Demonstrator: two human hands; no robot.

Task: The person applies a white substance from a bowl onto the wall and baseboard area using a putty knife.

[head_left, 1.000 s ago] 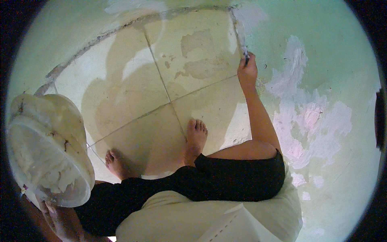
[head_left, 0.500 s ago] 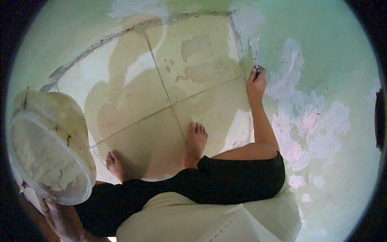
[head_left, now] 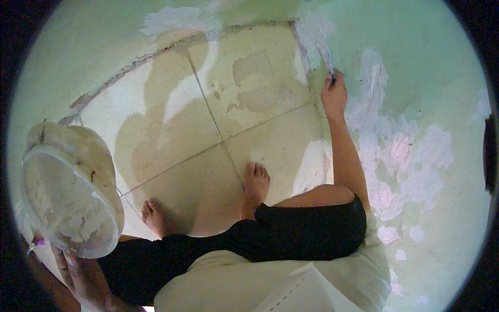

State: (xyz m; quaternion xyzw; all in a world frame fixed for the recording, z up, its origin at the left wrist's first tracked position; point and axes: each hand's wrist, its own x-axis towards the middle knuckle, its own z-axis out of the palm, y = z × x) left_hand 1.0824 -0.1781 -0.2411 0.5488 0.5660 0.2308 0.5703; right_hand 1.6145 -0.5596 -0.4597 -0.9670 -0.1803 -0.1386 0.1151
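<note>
Supporting, with the left hand (head_left: pixel 86 281) just left of the black shorts (head_left: pixel 228 242), a tilted whitish tub (head_left: pixel 99 148), fingers at its lower end; cannot tell how far closed. Inside it, pale paste (head_left: pixel 78 213). Just beyond the shorts, standing the left foot (head_left: pixel 154 216) and right foot (head_left: pixel 256 182) on floor tiles (head_left: pixel 280 140). Farther beyond the shorts' right end, gripping a putty knife (head_left: pixel 329 64) by its dark handle, right hand (head_left: pixel 335 99) curled tight, blade projecting past the fist, away from the shorts; cannot tell whether touching the green wall (head_left: pixel 426 78).
</note>
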